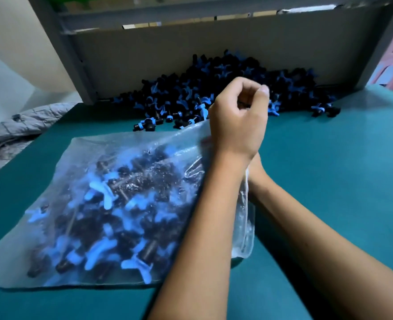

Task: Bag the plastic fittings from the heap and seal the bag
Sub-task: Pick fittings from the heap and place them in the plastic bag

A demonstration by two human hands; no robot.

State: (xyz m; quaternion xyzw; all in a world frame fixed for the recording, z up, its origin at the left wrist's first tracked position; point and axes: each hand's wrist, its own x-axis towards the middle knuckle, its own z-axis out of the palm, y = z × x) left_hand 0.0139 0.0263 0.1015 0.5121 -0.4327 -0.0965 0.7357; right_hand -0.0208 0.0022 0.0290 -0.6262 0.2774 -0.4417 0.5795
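Clear, crinkled film bag (112, 204) lies on the teal worktop (329, 169), lumpy with black-and-blue fittings. I see the left hand (238, 116) curled, pinching the bag's mouth; right hand (255, 169) mostly hidden, grip unclear. Risk: slick film slips, fittings spill. Heap (214, 88) just behind.

Bag (112, 204) of fittings on table (329, 169), heap (214, 88) behind it

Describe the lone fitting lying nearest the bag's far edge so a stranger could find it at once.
Start at the heap of black-and-blue fittings against the grey board at the back of the teal table. Follow its front left fringe toward the clear plastic bag. The lone fitting lies on bare table, a black barbed tube with blue collar, apart from the pile.
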